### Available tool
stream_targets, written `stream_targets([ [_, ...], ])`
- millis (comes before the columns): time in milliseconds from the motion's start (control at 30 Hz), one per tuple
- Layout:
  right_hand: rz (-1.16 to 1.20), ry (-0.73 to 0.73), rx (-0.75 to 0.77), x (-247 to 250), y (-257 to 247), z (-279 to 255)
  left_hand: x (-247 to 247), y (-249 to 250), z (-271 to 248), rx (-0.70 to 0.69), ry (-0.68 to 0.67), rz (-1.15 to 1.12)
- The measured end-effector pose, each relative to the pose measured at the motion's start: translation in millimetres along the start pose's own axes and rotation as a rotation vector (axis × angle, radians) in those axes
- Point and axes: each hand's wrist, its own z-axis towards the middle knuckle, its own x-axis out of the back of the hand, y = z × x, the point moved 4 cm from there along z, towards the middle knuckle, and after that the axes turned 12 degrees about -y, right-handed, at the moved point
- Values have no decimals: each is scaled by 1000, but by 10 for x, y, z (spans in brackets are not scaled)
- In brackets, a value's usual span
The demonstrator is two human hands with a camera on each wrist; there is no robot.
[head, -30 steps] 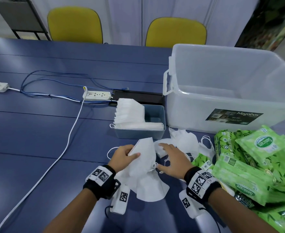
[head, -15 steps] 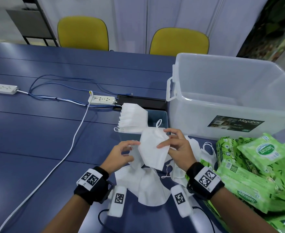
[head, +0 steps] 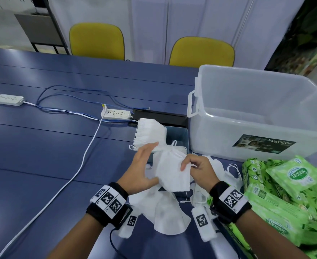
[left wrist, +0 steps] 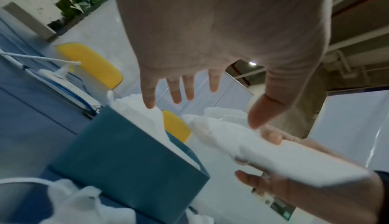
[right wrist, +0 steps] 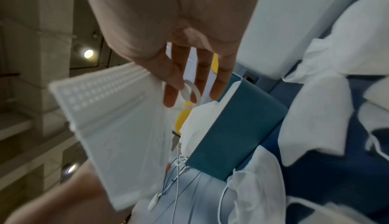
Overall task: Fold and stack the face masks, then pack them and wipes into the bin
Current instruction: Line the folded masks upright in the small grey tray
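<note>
A folded white face mask (head: 170,171) is held up over the table in front of the small blue box (head: 183,136). My right hand (head: 188,165) pinches its right edge, and an ear loop (right wrist: 189,92) hangs by those fingers. My left hand (head: 148,163) is open with straight fingers beside the mask's left edge, the thumb touching the lower corner. A stack of folded masks (head: 150,135) stands in the blue box. Loose unfolded masks (head: 165,212) lie beneath my hands. The clear bin (head: 256,113) stands behind on the right. Green wipes packs (head: 294,184) are heaped at the right.
Two white power strips (head: 116,114) (head: 8,99) with blue and white cables (head: 83,161) lie on the blue table (head: 42,146) to the left. A black slot (head: 163,117) sits behind the blue box. Two yellow chairs (head: 98,42) stand at the far edge.
The mask went from the pile on the table up into the air. My right hand moved from lying on the pile to pinching the mask's right edge; my left hand opened beside it.
</note>
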Motion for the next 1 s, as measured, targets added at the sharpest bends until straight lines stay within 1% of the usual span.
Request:
stream_targets([
  [33,-45,-36,1,-11,-31,33,-17,31,44,9,-61,-5],
  [67,-96,-82,-3,-27,-63,65,-30,48,93,36,-107,-57],
  [100,-143,-130,-3,-48,-90,101,-37,50,147,61,-129,-120],
  [167,-180,-165,5,-59,-161,182,-23,47,264,74,-124,-173],
  [200,-167,-141,22,-33,-203,225,-5,55,316,61,-108,-170],
  [267,-95,-32,82,43,-317,302,50,64,396,43,-52,-212],
  [300,-25,28,96,95,-363,330,92,66,426,49,0,-252],
  [333,71,78,76,140,-388,353,138,68,455,58,66,-301],
  [400,249,114,-8,180,-388,399,225,55,510,84,191,-437],
  [433,260,122,-47,180,-391,422,251,49,545,99,234,-501],
  [533,161,152,-96,169,-346,535,294,46,675,110,302,-624],
  [633,144,187,-135,182,-278,680,309,48,798,104,329,-643],
  [733,78,174,-137,205,-302,849,349,-24,929,131,365,-604],
  [767,52,178,-125,220,-325,902,375,-46,970,151,388,-548],
  [867,-48,207,-79,293,-371,1059,475,-149,1087,217,447,-232],
  [933,-119,205,-75,345,-337,1159,564,-228,1145,237,482,-31],
  [1000,-188,216,-87,389,-277,1238,638,-317,1202,291,456,162],
])
